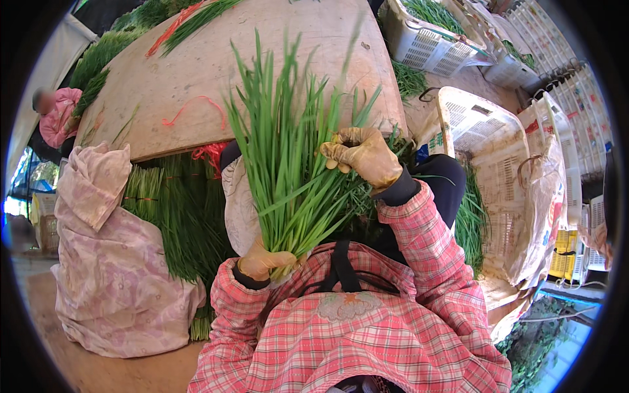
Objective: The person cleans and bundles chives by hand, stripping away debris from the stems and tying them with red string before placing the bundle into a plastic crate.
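A loose bunch of garlic chives [285, 164] stands fanned out in front of me, its green blades pointing away and its pale stem ends toward me. My left hand [263, 261], in a tan glove, is closed around the stem ends near my lap. At the bunch's right edge, my right hand [365, 156], in a stained yellowish glove, is curled in a pinch on a few chive blades. One blade above it is blurred. The exact fingertip grip is partly hidden. More loose greens lie in my lap below the right hand.
Ahead is a wooden board [196, 85] with red ties [196, 110] on it. Bundled chives [183, 216] lie at left beside a patterned cloth [124, 275]. White crates [498, 144] stand at right, more at far right. Another person [59, 118] in pink sits far left.
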### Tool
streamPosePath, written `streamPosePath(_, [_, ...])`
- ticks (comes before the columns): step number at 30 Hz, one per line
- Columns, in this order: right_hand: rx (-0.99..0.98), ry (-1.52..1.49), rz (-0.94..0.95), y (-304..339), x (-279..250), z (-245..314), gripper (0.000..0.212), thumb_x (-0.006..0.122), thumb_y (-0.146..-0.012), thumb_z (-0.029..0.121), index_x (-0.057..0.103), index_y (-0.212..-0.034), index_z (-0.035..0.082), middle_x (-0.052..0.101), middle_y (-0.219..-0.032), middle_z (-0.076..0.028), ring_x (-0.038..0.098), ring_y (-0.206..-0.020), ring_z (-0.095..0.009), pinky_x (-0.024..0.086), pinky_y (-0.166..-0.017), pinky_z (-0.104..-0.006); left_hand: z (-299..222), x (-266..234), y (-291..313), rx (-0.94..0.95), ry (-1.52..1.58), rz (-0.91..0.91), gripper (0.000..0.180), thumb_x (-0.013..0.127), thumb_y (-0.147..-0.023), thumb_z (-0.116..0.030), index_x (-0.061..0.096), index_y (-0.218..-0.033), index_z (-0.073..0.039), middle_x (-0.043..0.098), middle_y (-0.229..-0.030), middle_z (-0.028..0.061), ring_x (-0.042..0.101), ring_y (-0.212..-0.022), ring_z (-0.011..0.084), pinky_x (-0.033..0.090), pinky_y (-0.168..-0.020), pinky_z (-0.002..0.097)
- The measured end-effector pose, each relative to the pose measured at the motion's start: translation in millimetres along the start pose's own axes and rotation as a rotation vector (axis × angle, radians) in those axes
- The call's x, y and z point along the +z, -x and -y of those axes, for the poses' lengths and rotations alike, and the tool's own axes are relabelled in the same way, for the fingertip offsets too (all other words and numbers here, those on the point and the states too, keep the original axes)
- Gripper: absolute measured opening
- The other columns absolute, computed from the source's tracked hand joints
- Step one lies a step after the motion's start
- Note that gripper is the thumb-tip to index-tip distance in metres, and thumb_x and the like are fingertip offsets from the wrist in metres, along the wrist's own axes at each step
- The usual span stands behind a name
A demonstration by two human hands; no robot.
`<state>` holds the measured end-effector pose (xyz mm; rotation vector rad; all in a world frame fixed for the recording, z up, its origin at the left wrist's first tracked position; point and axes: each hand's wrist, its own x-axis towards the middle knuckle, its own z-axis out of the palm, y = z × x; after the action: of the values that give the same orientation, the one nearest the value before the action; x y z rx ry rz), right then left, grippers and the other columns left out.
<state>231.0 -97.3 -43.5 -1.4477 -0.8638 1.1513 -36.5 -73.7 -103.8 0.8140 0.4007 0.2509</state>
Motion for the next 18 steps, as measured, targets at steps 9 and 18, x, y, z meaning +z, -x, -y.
streamPosePath(9, [-0.065,0.019,-0.169,27,-9,-15,0.017,0.061,-0.089,0.014,0.063,-0.087,-0.002,0.058,-0.063,-0.002,0.047,-0.053,-0.006,0.037,-0.049,-0.0206,0,-4,-1,0.013,0.062,-0.149,0.057,0.076,-0.070,-0.005,0.051,-0.121,-0.002,0.062,-0.104,0.0137,0.062,-0.075,0.0199,0.049,-0.059,0.0297])
streamPosePath(18, [-0.244,0.133,-0.611,59,-99,-26,0.016,0.064,-0.087,0.016,0.065,-0.082,0.001,0.062,-0.067,-0.003,0.051,-0.055,-0.008,0.038,-0.049,-0.0214,-4,-15,4,0.043,0.037,-0.199,0.048,0.074,-0.073,-0.012,0.052,-0.114,0.002,0.062,-0.084,0.0131,0.060,-0.066,0.0194,0.049,-0.054,0.0274])
